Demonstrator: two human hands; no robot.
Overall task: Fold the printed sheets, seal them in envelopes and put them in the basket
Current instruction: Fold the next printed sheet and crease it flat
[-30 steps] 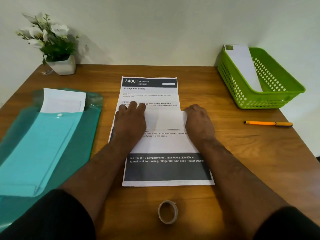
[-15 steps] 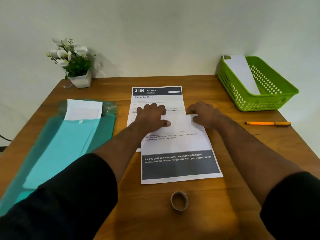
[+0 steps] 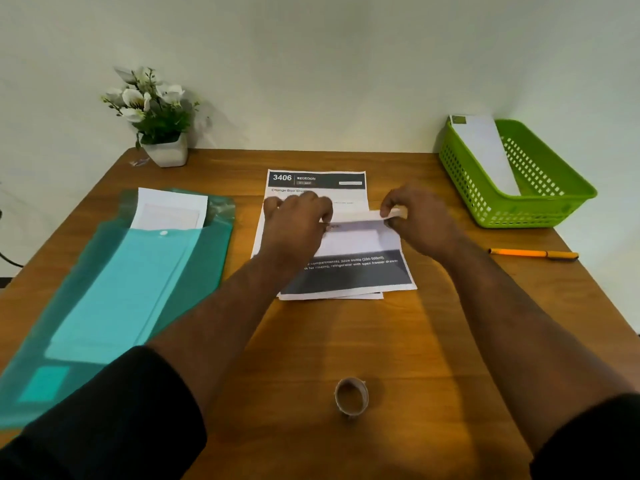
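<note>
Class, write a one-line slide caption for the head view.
Both hands fold a printed sheet on a wooden desk.

Top sheet's folded, and on its dark band (image 3: 349, 275) white print reads "juice bottle (200-500ml)" and "refrigerator with open freezer drawer", the start hidden behind an arm. The printed sheet (image 3: 317, 197) lying under it, nearer the table's far edge, carries "3406" and "BEDROOM" on a dark header, with "Change Bed She..." beneath. Smaller print is too blurred.

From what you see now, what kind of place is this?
Probably a home or small office desk for paperwork: a wooden table against a plain wall, with printed sheets, a folder of envelopes, a pen and a potted plant.
</note>
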